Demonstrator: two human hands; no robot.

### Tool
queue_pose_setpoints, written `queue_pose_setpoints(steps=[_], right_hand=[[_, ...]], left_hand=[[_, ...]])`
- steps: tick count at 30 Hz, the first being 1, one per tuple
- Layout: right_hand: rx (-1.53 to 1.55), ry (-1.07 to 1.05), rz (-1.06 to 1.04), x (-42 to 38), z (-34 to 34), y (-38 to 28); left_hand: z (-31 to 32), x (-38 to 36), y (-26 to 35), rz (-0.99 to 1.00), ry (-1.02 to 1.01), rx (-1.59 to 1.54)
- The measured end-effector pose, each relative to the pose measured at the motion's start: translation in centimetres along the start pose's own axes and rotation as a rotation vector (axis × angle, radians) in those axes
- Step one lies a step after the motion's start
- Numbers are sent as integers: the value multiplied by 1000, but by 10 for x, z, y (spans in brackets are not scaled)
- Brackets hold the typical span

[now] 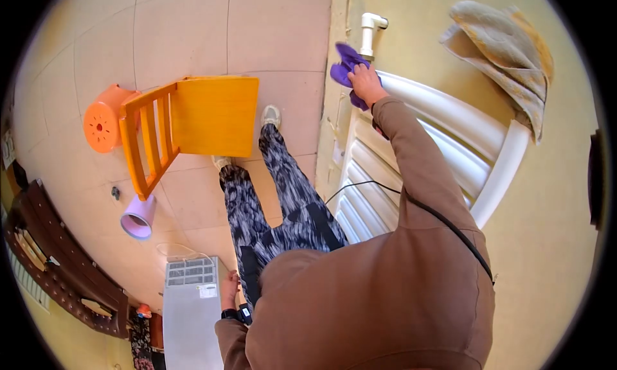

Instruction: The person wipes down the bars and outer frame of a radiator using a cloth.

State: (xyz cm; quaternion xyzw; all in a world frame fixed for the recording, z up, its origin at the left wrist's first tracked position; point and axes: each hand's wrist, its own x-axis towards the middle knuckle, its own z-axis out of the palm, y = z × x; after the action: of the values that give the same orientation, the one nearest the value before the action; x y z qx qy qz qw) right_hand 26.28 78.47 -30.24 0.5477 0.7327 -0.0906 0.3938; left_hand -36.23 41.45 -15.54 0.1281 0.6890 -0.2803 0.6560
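Note:
My right hand [366, 84] is closed on a purple cloth [347, 63], which bunches out past the fingers. It presses the cloth against the end of a white radiator [443, 106], close to a white pipe elbow [368, 33]. My left hand [229, 286] hangs low beside my thigh, near a grey-white cabinet-like appliance [189, 318]. Its fingers look loosely bent with nothing visible in them, and there is a dark watch on that wrist.
An orange wooden chair [215, 116] stands by my feet, with an orange stool [103, 123] behind it. A lilac bin [139, 217] sits on the tiled floor. A beige towel [501, 49] drapes over the radiator's far corner. A black cable [443, 222] crosses my right arm.

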Motion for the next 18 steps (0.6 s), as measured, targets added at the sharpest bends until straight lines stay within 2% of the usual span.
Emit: queue_pose_setpoints(steps=[2, 4, 5, 6, 9, 12, 13, 16, 18], right_hand=[[-28, 66, -9, -1, 2, -7], [-136, -127, 38, -3, 1, -23], [37, -264, 23, 5, 4, -25], [38, -263, 25, 7, 7, -24], [56, 28, 34, -6, 14, -13], [-91, -43, 3, -29, 14, -27], [-65, -134, -5, -35, 8, -32], [-19, -206, -25, -55, 1, -33], [0, -134, 9, -71, -5, -28]], left_hand=[[0, -1, 6, -1, 8, -2], [-1, -5, 11, -1, 18, -1], [-2, -6, 13, -4, 25, -21], [-2, -7, 14, -6, 32, -41], [-3, 6, 8, 48, 27, -52], [-1, 5, 21, 90, 34, 7], [-2, 5, 24, 115, 21, 7], [-12, 8, 20, 184, 22, -29], [-20, 12, 18, 192, 58, 9]])
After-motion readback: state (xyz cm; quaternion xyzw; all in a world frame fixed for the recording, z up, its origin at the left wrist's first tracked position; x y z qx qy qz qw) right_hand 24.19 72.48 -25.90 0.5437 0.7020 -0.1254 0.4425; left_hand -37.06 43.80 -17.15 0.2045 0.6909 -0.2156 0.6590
